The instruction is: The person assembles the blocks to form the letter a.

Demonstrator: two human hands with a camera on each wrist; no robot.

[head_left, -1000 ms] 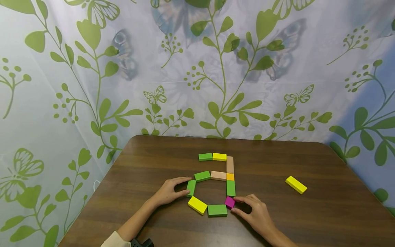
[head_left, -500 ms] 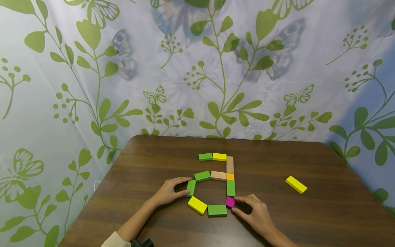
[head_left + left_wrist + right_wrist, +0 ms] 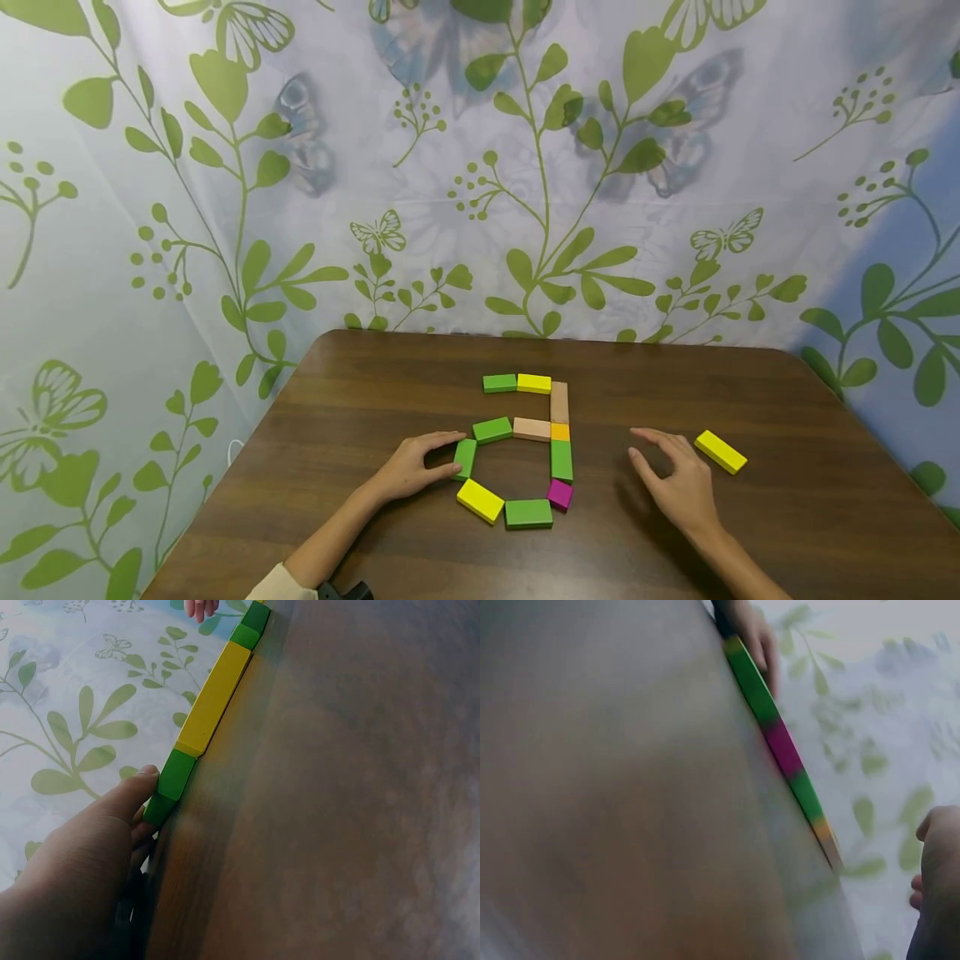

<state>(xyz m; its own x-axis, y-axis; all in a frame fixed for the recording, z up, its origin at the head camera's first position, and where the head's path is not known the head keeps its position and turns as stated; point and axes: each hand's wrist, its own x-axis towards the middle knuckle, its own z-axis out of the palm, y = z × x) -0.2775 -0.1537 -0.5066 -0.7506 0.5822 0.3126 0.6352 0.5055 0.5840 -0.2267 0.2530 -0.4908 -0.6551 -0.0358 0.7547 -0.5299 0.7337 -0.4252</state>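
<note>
Wooden blocks lie end to end on the table, forming a shape like a letter "a". At its left side my left hand (image 3: 412, 468) pinches a green block (image 3: 464, 459) between thumb and forefinger; the left wrist view shows the thumb against this green block (image 3: 177, 774). At the lower right corner of the shape sits a small magenta block (image 3: 559, 495), with a green block (image 3: 561, 460) above it and another green block (image 3: 528, 514) to its lower left. My right hand (image 3: 681, 483) is in the air right of the shape, thumb and fingers apart, holding nothing.
A loose yellow block (image 3: 721, 452) lies just beyond my right hand. Other blocks in the shape are yellow (image 3: 481, 501), pale wood (image 3: 532, 429) and orange (image 3: 560, 432). The brown table (image 3: 360, 375) ends at a leaf-patterned curtain (image 3: 450, 250).
My right hand has let go of the magenta block and moved right, toward the loose yellow block. The magenta block stays at the corner. My left hand has stayed in place.
</note>
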